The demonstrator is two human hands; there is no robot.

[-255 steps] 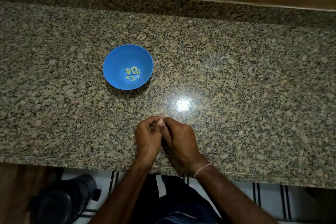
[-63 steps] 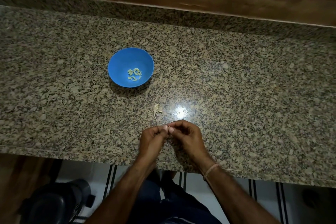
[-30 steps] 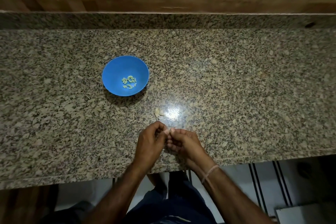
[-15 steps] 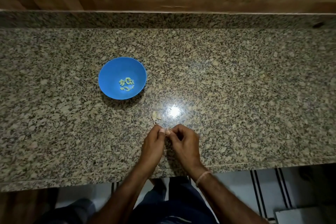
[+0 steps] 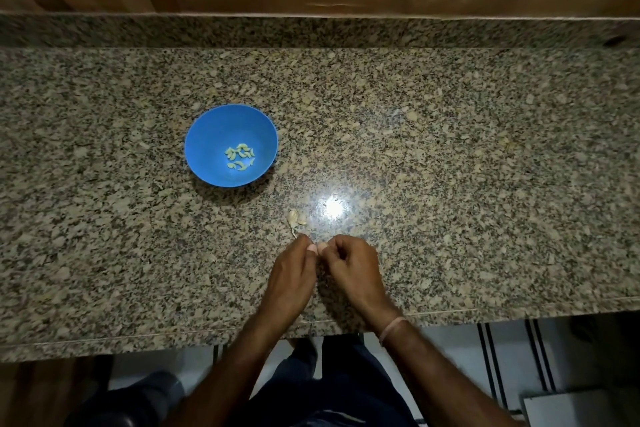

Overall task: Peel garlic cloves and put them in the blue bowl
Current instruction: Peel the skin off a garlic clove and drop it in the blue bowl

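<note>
Near the front edge of the speckled granite surface [image 5: 450,149], the left hand [image 5: 292,274] and the right hand [image 5: 353,267] are brought together. Their fingers are curled and their thumb tips almost touch. Both appear to pinch one garlic clove, though the clove itself is hidden between the fingertips. Just beyond them lie small pale garlic scraps [image 5: 297,218]; whether they are skin or an unpeeled clove I cannot tell. Farther back and to the left, well apart from the hands, stands the round blue plastic bowl [image 5: 207,135], with several peeled pale-yellow cloves [image 5: 240,157] at its bottom.

A clove this small should be very light and firm, with thin, brittle skin that clings. Once bare it probably turns slick and could squirt out of a hard squeeze. The best hold is likely across its flat sides with one hand while a nail of the other lifts the skin at the blunt root end. The bowl looks light and may slide on the polished stone, so cloves are better dropped in than pressed.
</note>
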